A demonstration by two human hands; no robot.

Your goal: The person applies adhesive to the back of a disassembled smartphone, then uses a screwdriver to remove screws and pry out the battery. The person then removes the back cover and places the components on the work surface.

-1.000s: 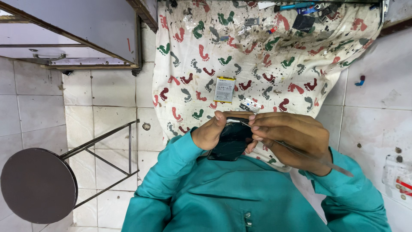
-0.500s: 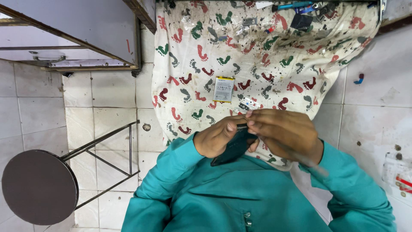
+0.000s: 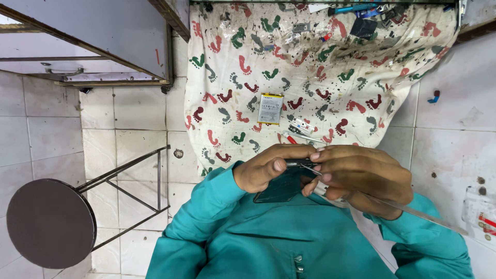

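1. The dark phone (image 3: 281, 187) is now held lower and nearer the teal-clad chest than a second ago, gripped at its left edge by the left hand (image 3: 263, 170), thumb pressed on top.
2. The thin metal tool (image 3: 302, 166) has been brought onto the phone's far edge, pinched by the right hand (image 3: 361, 175).
3. The battery (image 3: 270, 108) is left unmoved on the footprint-patterned cloth (image 3: 320, 77) farther off; prying appears underway.

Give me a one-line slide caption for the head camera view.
Both hands, left hand and right hand, hold a dark phone above a footprint-patterned cloth.
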